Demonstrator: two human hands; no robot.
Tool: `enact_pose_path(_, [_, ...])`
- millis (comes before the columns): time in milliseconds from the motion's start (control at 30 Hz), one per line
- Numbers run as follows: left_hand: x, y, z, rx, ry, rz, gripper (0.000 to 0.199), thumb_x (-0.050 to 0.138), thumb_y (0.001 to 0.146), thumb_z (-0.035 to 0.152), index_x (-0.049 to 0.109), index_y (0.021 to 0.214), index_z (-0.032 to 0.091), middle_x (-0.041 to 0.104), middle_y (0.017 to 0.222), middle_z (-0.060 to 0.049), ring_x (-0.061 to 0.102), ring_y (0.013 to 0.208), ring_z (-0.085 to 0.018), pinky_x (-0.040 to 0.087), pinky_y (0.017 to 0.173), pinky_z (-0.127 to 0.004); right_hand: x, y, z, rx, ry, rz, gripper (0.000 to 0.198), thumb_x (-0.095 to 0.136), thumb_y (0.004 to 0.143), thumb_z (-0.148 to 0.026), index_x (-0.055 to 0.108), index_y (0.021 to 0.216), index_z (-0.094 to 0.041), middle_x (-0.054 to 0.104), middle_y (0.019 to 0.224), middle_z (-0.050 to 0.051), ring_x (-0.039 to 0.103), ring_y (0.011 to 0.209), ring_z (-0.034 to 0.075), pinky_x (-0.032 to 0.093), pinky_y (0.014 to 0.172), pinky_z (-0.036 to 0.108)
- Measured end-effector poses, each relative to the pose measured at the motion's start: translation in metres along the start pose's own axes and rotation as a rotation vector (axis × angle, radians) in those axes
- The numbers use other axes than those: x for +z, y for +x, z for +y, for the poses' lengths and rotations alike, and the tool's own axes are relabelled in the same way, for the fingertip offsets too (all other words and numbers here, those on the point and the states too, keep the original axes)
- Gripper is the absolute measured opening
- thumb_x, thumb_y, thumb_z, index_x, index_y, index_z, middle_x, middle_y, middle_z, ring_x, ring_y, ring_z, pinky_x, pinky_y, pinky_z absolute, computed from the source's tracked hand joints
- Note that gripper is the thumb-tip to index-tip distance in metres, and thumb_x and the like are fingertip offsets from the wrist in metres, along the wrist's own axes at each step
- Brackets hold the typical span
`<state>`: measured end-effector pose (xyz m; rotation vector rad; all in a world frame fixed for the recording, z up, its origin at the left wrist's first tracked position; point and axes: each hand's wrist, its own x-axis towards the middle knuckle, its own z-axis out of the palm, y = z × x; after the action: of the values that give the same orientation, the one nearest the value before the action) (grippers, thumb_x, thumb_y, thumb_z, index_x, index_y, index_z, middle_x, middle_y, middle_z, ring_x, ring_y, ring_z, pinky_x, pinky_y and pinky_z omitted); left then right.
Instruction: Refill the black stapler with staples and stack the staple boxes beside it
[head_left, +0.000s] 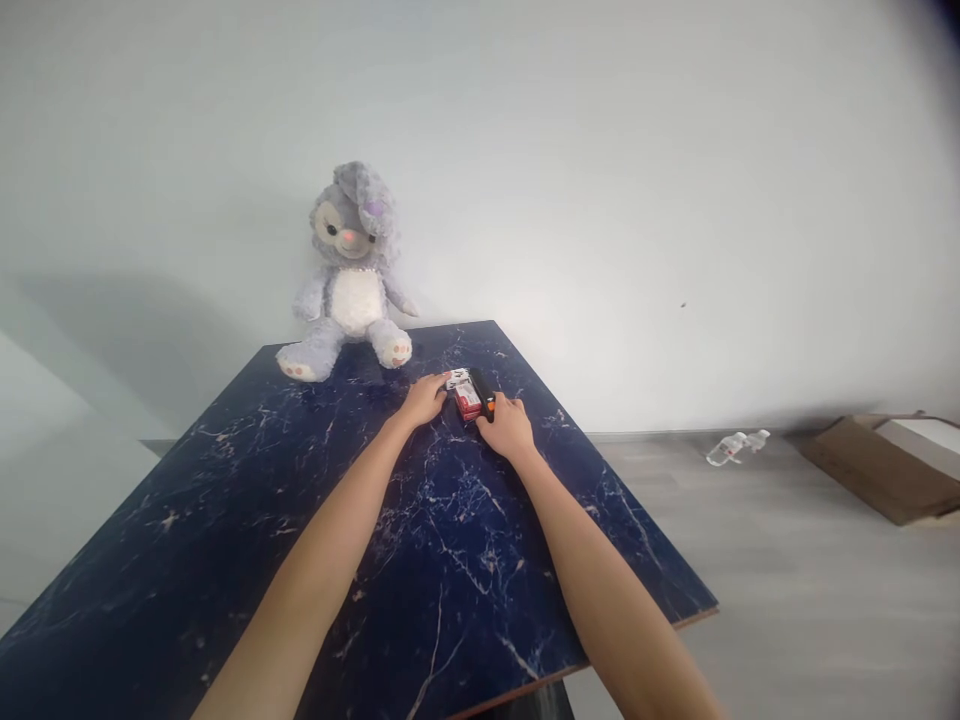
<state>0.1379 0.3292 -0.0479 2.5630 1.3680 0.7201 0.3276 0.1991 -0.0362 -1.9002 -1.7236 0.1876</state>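
As I view it from my end, the right hand [508, 428] is at the near end of a black object [480, 381] on the far part of the dark blue table [457, 530]; I cannot tell how firmly it grips. The object's long axis runs from 5 to 11 o'clock, an orange spot [490, 406] toward 5. Just off its 9 o'clock side lie a red-and-white pack [467, 402] and, farther, a dark-marked white pack [457, 378]. The left hand [424, 400] touches that one, its hold unclear to me. A plush toy [356, 300] sits beyond, between 10 and 11 o'clock.
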Motion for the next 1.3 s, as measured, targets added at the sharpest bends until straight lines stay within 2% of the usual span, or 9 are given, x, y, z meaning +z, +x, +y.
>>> enact_pose_path(167, [-0.003,0.002,0.013,-0.023,-0.015,0.084,0.035,0.052,0.093,0.023,0.069,0.123,0.022,0.071,0.113,-0.011,0.061,0.111,-0.028,0.044,0.101,-0.041,-0.001,0.0,-0.001,0.006,0.003,0.005,0.036,0.055,0.085,-0.033,0.054,0.117,-0.018,0.069,0.107,0.012,0.05,0.115,0.032,0.046,0.083,0.036])
enact_pose_path(400, [0.002,0.002,0.026,-0.032,-0.116,0.063,0.045,0.046,0.085,0.009,0.071,0.121,0.02,0.071,0.122,-0.009,0.063,0.116,-0.025,0.046,0.102,-0.034,-0.002,0.0,0.0,0.006,0.015,-0.001,0.037,0.055,0.084,-0.034,0.054,0.118,-0.019,0.069,0.105,0.01,0.05,0.114,0.032,0.046,0.085,0.036])
enact_pose_path(500, [-0.002,-0.008,0.025,-0.024,-0.261,-0.004,0.053,0.045,0.084,0.012,0.063,0.133,0.022,0.068,0.13,-0.005,0.062,0.121,-0.024,0.046,0.104,-0.033,-0.003,0.0,0.0,0.001,0.012,-0.008,0.04,0.055,0.084,-0.034,0.054,0.12,-0.018,0.068,0.11,0.011,0.05,0.115,0.032,0.046,0.088,0.037])
enact_pose_path(600, [-0.004,-0.022,0.026,-0.001,-0.387,-0.085,0.066,0.057,0.085,0.028,0.043,0.15,0.023,0.06,0.142,-0.006,0.053,0.133,-0.028,0.043,0.108,-0.038,-0.003,-0.001,0.0,-0.015,0.026,-0.005,0.048,0.056,0.082,-0.033,0.053,0.128,-0.017,0.067,0.117,0.01,0.05,0.116,0.032,0.046,0.092,0.038])
enact_pose_path(733, [0.0,-0.031,0.038,-0.008,-0.216,-0.048,0.093,0.077,0.071,0.052,0.041,0.149,0.017,0.056,0.142,-0.017,0.046,0.137,-0.038,0.041,0.109,-0.045,-0.001,0.0,0.004,-0.043,0.051,0.004,0.067,0.056,0.078,-0.026,0.043,0.143,-0.013,0.066,0.123,0.011,0.051,0.118,0.032,0.043,0.1,0.037])
enact_pose_path(933, [-0.001,-0.033,0.054,0.043,-0.131,-0.039,0.071,0.071,0.079,0.048,0.049,0.142,0.023,0.061,0.136,-0.013,0.052,0.13,-0.034,0.043,0.105,-0.042,0.002,0.002,0.011,-0.036,0.052,0.001,0.069,0.053,0.08,-0.023,0.04,0.147,-0.012,0.068,0.12,0.012,0.053,0.119,0.032,0.042,0.102,0.037])
enact_pose_path(1100, [0.005,-0.037,0.073,-0.099,-0.049,-0.093,0.082,0.068,0.079,0.054,0.041,0.147,0.018,0.055,0.143,-0.019,0.04,0.139,-0.043,0.033,0.11,-0.053,0.004,0.005,0.012,-0.034,0.018,0.004,0.069,0.047,0.08,-0.012,0.037,0.148,-0.007,0.067,0.12,0.016,0.056,0.115,0.031,0.041,0.101,0.038])
enact_pose_path(1200, [0.012,-0.059,0.094,-0.205,0.034,-0.057,0.09,0.064,0.081,0.057,0.033,0.151,0.012,0.036,0.156,-0.025,0.022,0.146,-0.049,0.021,0.114,-0.06,0.003,0.004,0.013,-0.073,0.023,0.038,0.074,0.044,0.075,-0.006,0.034,0.149,-0.005,0.06,0.133,0.017,0.053,0.122,0.029,0.037,0.106,0.039])
enact_pose_path(1300, [-0.001,-0.099,0.105,-0.088,0.097,0.042,0.075,0.057,0.088,0.051,0.038,0.148,0.012,0.037,0.155,-0.023,0.03,0.144,-0.043,0.022,0.115,-0.054,-0.004,0.0,0.014,-0.013,0.114,0.162,0.065,0.043,0.074,-0.008,0.044,0.139,-0.007,0.057,0.133,0.018,0.054,0.119,0.027,0.041,0.101,0.037])
